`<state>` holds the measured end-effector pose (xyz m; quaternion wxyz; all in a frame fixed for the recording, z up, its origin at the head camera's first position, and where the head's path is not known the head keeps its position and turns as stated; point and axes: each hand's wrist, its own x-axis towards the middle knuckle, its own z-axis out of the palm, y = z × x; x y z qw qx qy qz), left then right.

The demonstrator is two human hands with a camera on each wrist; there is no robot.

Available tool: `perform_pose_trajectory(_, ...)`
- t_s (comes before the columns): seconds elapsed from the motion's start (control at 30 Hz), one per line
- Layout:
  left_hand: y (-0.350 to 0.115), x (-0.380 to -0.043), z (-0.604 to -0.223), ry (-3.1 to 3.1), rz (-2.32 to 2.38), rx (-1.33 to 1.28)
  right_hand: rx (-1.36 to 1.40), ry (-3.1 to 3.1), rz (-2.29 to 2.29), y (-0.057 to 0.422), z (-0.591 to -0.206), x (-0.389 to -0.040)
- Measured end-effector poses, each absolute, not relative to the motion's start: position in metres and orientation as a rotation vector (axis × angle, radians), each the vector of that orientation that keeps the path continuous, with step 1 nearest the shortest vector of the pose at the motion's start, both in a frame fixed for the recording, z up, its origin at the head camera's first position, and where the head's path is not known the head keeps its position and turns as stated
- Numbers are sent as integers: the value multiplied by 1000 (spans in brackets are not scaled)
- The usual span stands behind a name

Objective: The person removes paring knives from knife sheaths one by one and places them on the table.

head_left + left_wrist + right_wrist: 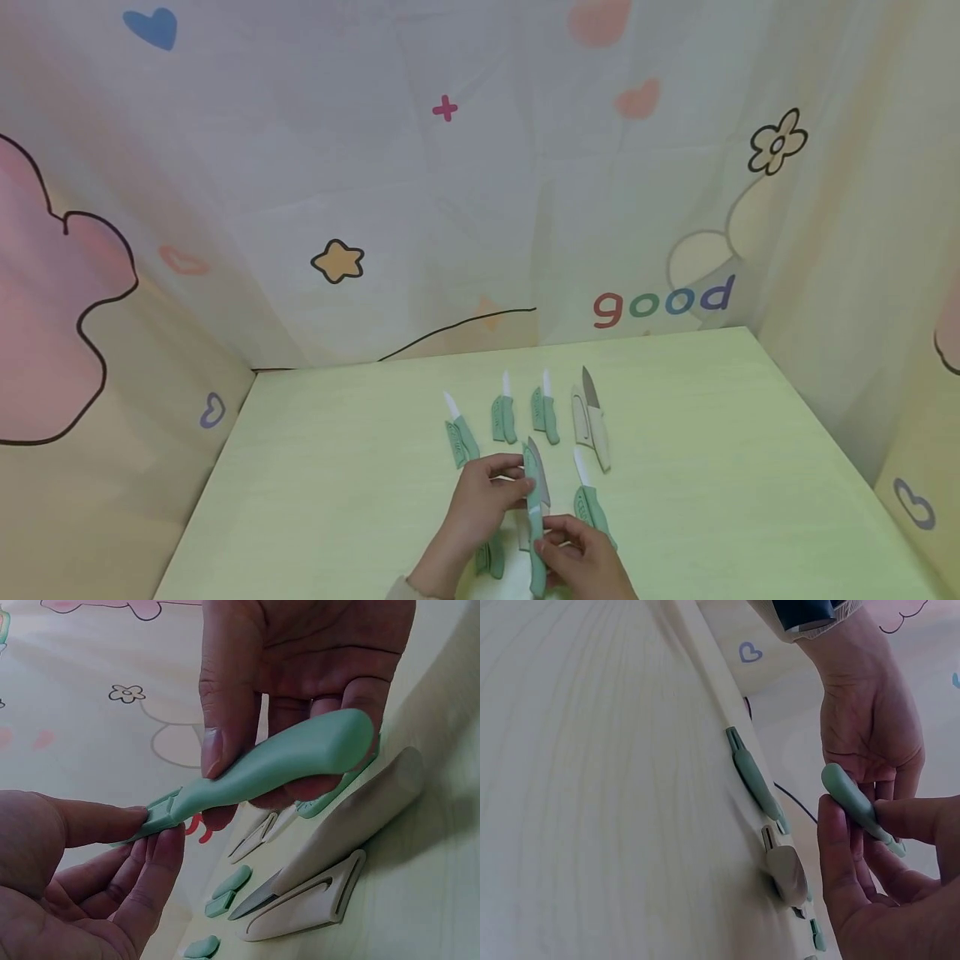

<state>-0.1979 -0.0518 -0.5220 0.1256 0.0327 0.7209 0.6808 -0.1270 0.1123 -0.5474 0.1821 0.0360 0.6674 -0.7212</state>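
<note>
Over the table, a green-handled knife [536,546] is held between both hands, its blade mostly covered by a green sheath [159,817]. My left hand [480,497] pinches the sheath between thumb and fingers. The right hand [583,557] grips the handle [277,761], thumb on one side and fingers on the other. Just beneath lies a beige knife [337,825] with a grey blade, beside its beige sheath [304,904]; the hands and held knife partly hide them in the head view.
Farther back lie green knives with white blades, one [508,417] beside its green sheath [497,418], and another beige knife [597,429]. A green knife [592,504] lies past the right hand; a green piece [491,558] sits under the left wrist. Printed curtains [450,208] enclose the pale green table [337,483].
</note>
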Motion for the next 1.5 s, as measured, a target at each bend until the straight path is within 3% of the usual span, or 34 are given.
perform_pose_trajectory(0.33, -52, -200, -524, 2083, 2003, 52, 64, 1880, -2041, 113, -549, -125)
perform_pose_trajectory(0.6, -52, -189, -488, 2101, 2020, 89, 66, 1894, -2024, 112, -550, -122)
perform_pose_trajectory(0.93, -53, -190, -484, 2103, 2029, 88, 70, 1901, -2016, 113, -550, -121)
perform_pose_trajectory(1.5, -63, -209, -514, 2084, 2123, 7, 59, 1908, -1920, 115, -554, -115)
